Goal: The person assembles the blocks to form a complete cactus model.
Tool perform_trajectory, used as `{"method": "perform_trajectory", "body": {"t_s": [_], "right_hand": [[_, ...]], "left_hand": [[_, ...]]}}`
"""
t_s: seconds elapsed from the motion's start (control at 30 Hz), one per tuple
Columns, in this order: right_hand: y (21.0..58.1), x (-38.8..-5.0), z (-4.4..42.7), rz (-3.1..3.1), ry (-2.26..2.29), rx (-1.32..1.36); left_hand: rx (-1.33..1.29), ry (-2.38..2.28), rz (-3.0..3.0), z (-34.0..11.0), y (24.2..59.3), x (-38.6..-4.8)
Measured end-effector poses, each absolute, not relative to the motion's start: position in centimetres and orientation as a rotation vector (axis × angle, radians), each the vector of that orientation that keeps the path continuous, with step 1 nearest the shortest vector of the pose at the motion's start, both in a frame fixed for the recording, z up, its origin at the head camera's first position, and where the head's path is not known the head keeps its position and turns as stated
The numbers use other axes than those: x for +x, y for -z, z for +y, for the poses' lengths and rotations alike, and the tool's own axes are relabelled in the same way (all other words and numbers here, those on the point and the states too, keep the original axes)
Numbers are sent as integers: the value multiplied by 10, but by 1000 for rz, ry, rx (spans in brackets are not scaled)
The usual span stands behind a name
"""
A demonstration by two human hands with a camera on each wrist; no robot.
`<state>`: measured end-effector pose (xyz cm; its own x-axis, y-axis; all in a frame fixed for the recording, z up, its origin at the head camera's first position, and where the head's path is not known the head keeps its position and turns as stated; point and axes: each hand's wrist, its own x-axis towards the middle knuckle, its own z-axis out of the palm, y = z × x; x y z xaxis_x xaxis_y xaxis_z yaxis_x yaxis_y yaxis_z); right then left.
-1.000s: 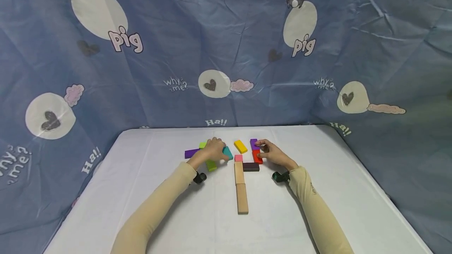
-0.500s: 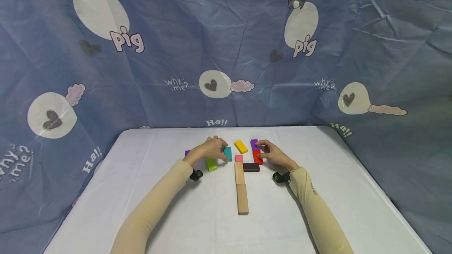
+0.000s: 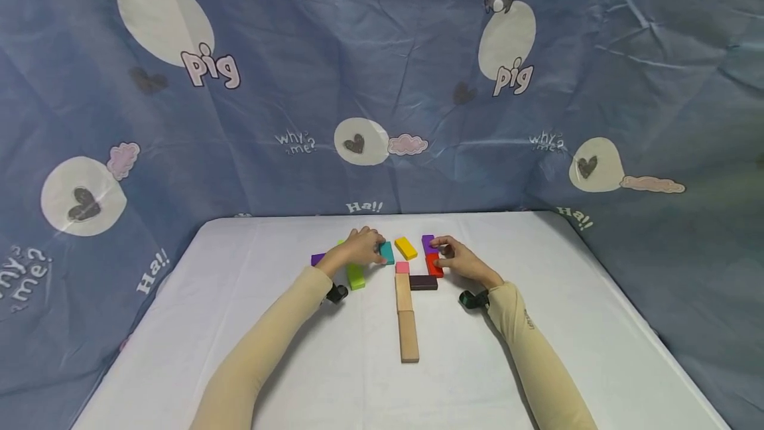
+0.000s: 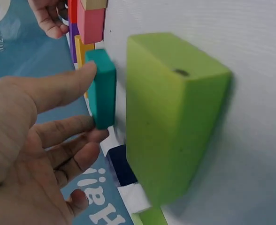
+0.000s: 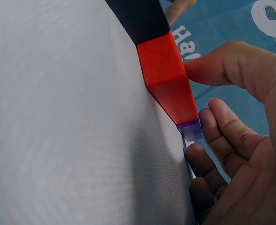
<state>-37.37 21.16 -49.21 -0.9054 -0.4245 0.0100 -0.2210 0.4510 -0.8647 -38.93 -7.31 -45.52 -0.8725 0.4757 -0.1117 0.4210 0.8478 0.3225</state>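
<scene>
In the left wrist view, my left hand [image 4: 39, 136] pinches a teal block [image 4: 105, 91] between thumb and fingertips. The head view has that left hand [image 3: 359, 246] over the block group's left side, with the teal block [image 3: 387, 253] at its fingertips. My right hand [image 3: 465, 261] rests beside a red block [image 3: 434, 265] and a purple block [image 3: 429, 244] lying end to end. The right wrist view shows its thumb against the red block [image 5: 166, 75], with fingers loosely bent near the purple block [image 5: 190, 130]. A yellow block [image 3: 406, 248] lies between the hands.
A pink block [image 3: 402, 268] heads a column of two plain wooden blocks [image 3: 407, 334] running toward me. A dark block [image 3: 423, 283] joins it at right. Left, a lime green block [image 3: 355, 277] and another purple block [image 3: 318, 259] lie partly behind my left hand. A dark blue block [image 4: 121, 166] shows too.
My left hand has straightened the teal block from its earlier slant, then shifted it slightly farther away, closer to the yellow block. My right hand stays beside the red and purple blocks.
</scene>
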Motion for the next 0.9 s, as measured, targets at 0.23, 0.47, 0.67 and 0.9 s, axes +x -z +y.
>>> {"method": "perform_trajectory", "body": {"t_s": [0.23,0.47,0.67,0.9], "right_hand": [[502,-380,214,2514,1430,-527],[512,-387,217,2512,1436,-536],[511,-387,216,2508,1437,-529],[508,-385,215,2507,1430,-483]], "left_hand": [[681,-403,2887,-61,459,-400],[691,-456,2847,-51,453,-401],[708,-510,2805,-44,451,-400],[701,-537,2805,-40,454,-401]]}}
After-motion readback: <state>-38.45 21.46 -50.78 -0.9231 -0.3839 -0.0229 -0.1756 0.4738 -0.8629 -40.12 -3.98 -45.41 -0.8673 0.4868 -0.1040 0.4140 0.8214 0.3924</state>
